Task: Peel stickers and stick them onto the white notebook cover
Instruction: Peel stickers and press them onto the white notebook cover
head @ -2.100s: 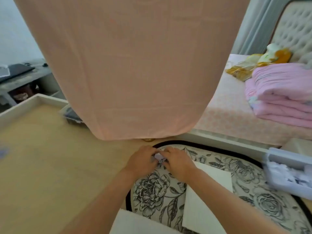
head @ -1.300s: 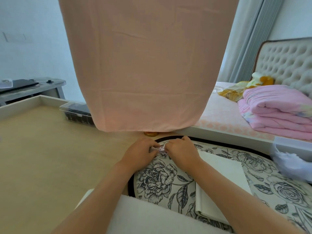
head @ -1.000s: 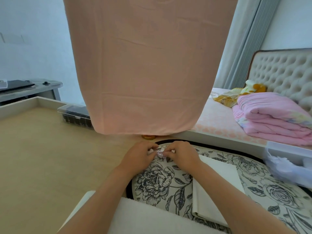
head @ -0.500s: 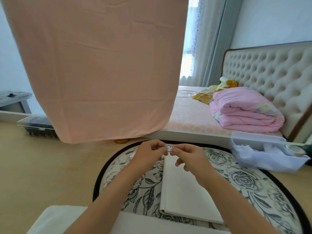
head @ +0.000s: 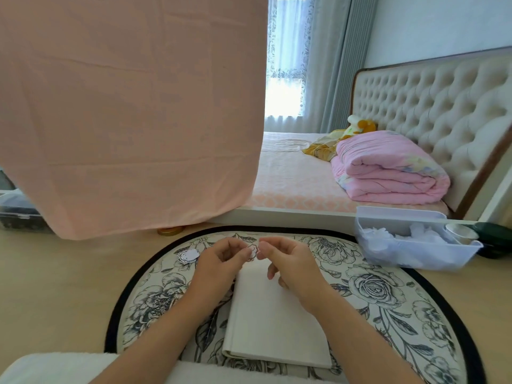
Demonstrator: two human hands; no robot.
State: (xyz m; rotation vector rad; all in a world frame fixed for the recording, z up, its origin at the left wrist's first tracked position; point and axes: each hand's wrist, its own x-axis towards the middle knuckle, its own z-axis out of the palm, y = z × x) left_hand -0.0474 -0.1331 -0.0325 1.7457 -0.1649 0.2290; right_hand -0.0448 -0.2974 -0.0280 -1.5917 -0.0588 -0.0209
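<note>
One large peach-pink hanging cloth (head: pixel 124 106) is covering the upper left, blocking the room behind it. One bed with a tufted cream headboard (head: pixel 432 106) is carrying one folded pink quilt (head: pixel 388 167). One round floral black-rimmed mat (head: pixel 374 286) is lying on the floor. One closed white notebook (head: pixel 277 314) is resting at the mat's middle. One clear plastic bin (head: pixel 410 245) is sitting just beside the mat.

Two hands are hovering over the notebook's far edge. The left hand (head: pixel 221 261) is pinching one small white sticker (head: pixel 252 250) between thumb and forefinger. The right hand (head: pixel 288 261) is nipping its fingertips together at that sticker's edge; actual hold unclear. A second pale cut-out sticker (head: pixel 188 255) is lying on the mat, left.
</note>
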